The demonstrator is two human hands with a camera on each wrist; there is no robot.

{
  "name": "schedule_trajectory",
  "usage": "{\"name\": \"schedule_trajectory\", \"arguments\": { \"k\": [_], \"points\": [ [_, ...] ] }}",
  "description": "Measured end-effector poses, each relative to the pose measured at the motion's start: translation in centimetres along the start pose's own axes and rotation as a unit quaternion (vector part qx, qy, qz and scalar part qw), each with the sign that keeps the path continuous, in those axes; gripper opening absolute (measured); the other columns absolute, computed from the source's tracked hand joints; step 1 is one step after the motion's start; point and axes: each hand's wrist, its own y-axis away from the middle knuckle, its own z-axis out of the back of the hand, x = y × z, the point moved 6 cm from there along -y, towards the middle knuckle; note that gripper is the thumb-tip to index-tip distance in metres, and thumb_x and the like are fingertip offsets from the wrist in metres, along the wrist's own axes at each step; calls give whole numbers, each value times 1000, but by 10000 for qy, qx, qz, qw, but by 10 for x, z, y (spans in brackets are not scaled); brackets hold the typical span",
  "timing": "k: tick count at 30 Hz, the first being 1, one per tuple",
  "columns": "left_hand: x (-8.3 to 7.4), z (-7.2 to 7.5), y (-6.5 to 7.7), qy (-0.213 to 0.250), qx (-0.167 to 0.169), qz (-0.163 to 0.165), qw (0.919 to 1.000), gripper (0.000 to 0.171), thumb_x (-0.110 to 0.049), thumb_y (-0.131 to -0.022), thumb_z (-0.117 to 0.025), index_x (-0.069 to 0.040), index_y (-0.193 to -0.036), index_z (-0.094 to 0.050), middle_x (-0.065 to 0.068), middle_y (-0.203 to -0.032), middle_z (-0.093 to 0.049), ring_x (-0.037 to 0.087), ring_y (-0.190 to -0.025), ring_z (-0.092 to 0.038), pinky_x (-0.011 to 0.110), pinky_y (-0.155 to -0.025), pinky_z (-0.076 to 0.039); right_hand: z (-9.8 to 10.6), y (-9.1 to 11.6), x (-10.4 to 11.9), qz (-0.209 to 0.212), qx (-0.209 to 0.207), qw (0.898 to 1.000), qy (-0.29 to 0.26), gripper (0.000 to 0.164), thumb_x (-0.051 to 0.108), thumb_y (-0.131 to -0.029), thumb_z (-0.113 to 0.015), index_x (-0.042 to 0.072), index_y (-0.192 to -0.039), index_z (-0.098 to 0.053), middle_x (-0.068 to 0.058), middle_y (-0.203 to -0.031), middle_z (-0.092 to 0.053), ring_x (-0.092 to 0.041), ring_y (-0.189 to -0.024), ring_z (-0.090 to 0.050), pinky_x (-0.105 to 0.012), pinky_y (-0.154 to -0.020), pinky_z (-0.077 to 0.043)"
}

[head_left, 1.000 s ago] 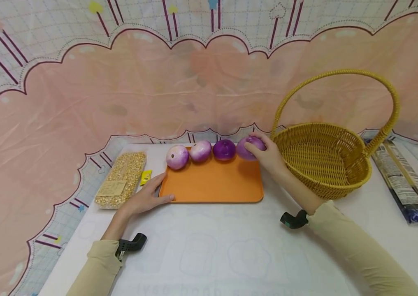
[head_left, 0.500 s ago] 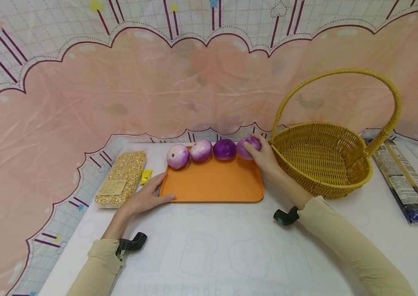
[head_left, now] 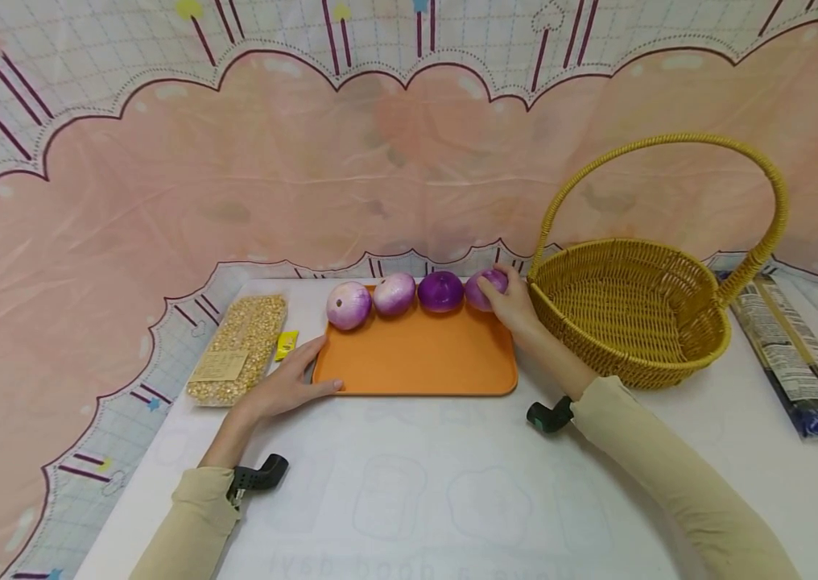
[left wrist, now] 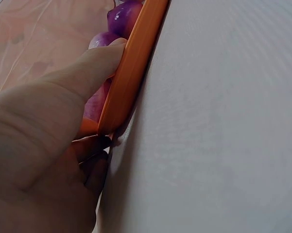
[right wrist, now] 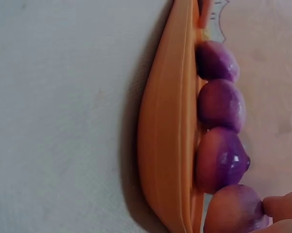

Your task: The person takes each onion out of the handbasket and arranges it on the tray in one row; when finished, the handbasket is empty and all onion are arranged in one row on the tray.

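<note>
My right hand (head_left: 518,310) holds a pale purple onion (head_left: 483,292) at the back right corner of the orange tray (head_left: 416,354), thumb on its near side. More onions stand in a row to its left along the tray's back edge: a dark purple onion (head_left: 440,292), a pale onion (head_left: 394,294) and, leftmost, another pale onion (head_left: 349,305). In the right wrist view, fingertips touch the nearest onion (right wrist: 235,208). My left hand (head_left: 289,387) grips the tray's left end; in the left wrist view its thumb (left wrist: 104,56) lies over the rim and the other fingers reach beneath.
A tall-handled wicker basket (head_left: 619,310) stands right of the tray, close to my right forearm. Beyond it lies a long dark plastic packet (head_left: 800,358). Left of the tray are a bag of corn kernels (head_left: 238,350) and a small yellow sachet (head_left: 287,345). A patterned cloth (head_left: 394,161) hangs behind.
The onion in my right hand has come slightly left and down onto the tray, beside the dark onion. My right forearm has swung left. My left hand stays at the tray.
</note>
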Motion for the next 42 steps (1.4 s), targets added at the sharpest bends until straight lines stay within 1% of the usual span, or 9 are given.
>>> {"name": "schedule_trajectory", "arguments": {
  "k": [4, 9, 12, 16, 19, 26, 30, 34, 42],
  "points": [
    [1, 0, -1, -14, -1, 11, 10000, 95, -41, -88, -69, 2, -154, -17, 24, -160, -19, 42, -148, -15, 58, -120, -14, 0, -2, -1, -9, -56, 9999, 147, 59, 29, -99, -53, 7, -149, -31, -22, -151, -35, -35, -140, -38, -43, -119, -31],
    [1, 0, -1, -13, -8, -9, 10000, 95, -41, -88, -69, 3, -153, -16, 24, -160, -19, 42, -148, -15, 58, -120, -14, 0, -5, -3, 60, -78, 9997, 240, 59, 28, -99, -53, 5, -149, -30, -22, -151, -37, -34, -139, -40, -43, -118, -32],
    [1, -1, 0, 1, 2, 8, 10000, 95, -42, -88, -69, 3, -154, -16, 24, -160, -19, 42, -148, -15, 59, -120, -14, 0, -7, -5, 23, -77, 9996, 285, 59, 28, -99, -52, 5, -149, -30, -22, -151, -37, -35, -139, -40, -43, -119, -32],
    [2, -1, 0, 10, 29, 54, 10000, 96, -43, -88, -69, 2, -154, -15, 23, -160, -18, 41, -148, -14, 59, -120, -13, 0, -8, -8, -111, -79, 9992, 388, 59, 31, -100, -50, 7, -150, -29, -22, -152, -35, -34, -140, -38, -43, -120, -30],
    [1, -1, 0, -21, 17, 27, 10000, 95, -42, -88, -68, 2, -154, -16, 24, -160, -19, 42, -148, -14, 59, -120, -14, 0, -8, -9, -118, -87, 9989, 445, 59, 33, -100, -49, 8, -150, -29, -22, -152, -35, -35, -141, -36, -43, -120, -29],
    [0, 0, 0, -44, 18, 1, 10000, 94, -41, -88, -68, 3, -153, -16, 24, -160, -19, 42, -148, -15, 58, -120, -14, -2, -11, -11, -283, -2, 9978, 593, 61, 39, -99, -50, 14, -150, -29, -22, -153, -30, -38, -142, -30, -48, -120, -25],
    [0, 0, 0, -46, 14, -4, 10000, 94, -41, -88, -68, 3, -153, -16, 24, -160, -19, 42, -148, -15, 58, -120, -14, -2, -12, -11, -302, 45, 9978, 596, 61, 39, -99, -50, 13, -151, -29, -20, -154, -30, -38, -144, -28, -48, -121, -23],
    [0, 1, 0, -30, 14, -12, 10000, 95, -41, -88, -69, 3, -153, -16, 24, -160, -19, 42, -148, -15, 58, -120, -14, -3, -13, -11, -257, 121, 9980, 558, 63, 38, -98, -52, 11, -151, -30, -20, -155, -29, -37, -143, -30, -48, -121, -24],
    [0, 0, 0, -19, 10, -39, 10000, 94, -40, -88, -69, 4, -153, -16, 25, -159, -19, 42, -148, -16, 58, -121, -14, -4, -13, -11, -215, 234, 9981, 521, 63, 37, -98, -53, 11, -151, -31, -18, -156, -28, -35, -144, -30, -47, -121, -25]
  ]
}}
